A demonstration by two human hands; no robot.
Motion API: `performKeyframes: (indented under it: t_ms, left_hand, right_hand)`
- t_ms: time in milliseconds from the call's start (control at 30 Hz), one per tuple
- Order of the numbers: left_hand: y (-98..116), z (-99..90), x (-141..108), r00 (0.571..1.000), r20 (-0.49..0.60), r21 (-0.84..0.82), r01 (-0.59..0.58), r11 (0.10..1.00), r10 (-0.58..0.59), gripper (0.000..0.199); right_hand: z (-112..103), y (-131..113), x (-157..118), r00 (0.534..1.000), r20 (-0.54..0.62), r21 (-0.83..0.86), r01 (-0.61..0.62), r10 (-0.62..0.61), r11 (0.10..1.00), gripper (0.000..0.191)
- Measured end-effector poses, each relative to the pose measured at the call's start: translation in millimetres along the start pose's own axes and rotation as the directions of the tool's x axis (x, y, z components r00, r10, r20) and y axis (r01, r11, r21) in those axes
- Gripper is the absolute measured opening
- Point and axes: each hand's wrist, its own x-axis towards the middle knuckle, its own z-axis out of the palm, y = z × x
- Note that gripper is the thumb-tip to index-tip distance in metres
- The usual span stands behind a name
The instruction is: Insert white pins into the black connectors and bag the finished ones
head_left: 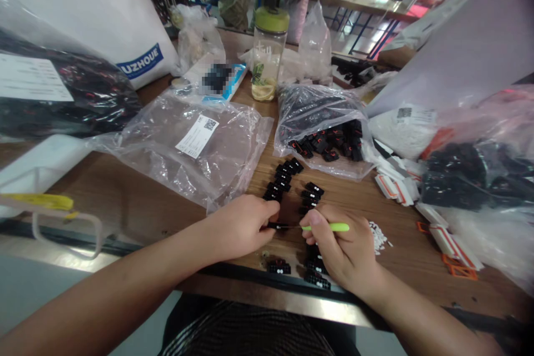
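Item, left hand (246, 226): grip closed on one small black block (274, 226), held at the centre of the frame above the wooden surface (406, 272). Item, right hand (348, 242): grip closed on a slim tool with a lime-green handle (340, 227), thin shaft directed at the block; whether the tip touches it, I cannot tell from where I stand. Item, finished-looking stock: a curved row of black pieces (282, 177) beyond the left hand, a second row (312, 192) running under the right, and a lone piece (279, 267) by the near edge, lower centre, with paired white dots. Item, loose white bits (377, 238): a small heap just right of the right hand. Item, clear bag of black parts (327, 128): upper centre. Handling notes, in my judgement: pinch the block firmly by its sides, fingertips clear of the tip's path; keep the shaft in line with the block, as slanted pressure could make it skid; use short, measured pushes; brace both wrists low; guard the heap from the right forearm, since such light bits would scatter readily.
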Motion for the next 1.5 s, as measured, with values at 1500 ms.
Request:
performKeyframes:
  t_ms: [1500]
  left_hand:
    - [10,6.0,-11,0.968,0.11,0.079,-0.234,0.969,0.225,0.01]
  right_hand:
    - [-20,10,8,0.989,-0.122,0.144,-0.065,0.083,0.987,0.028]
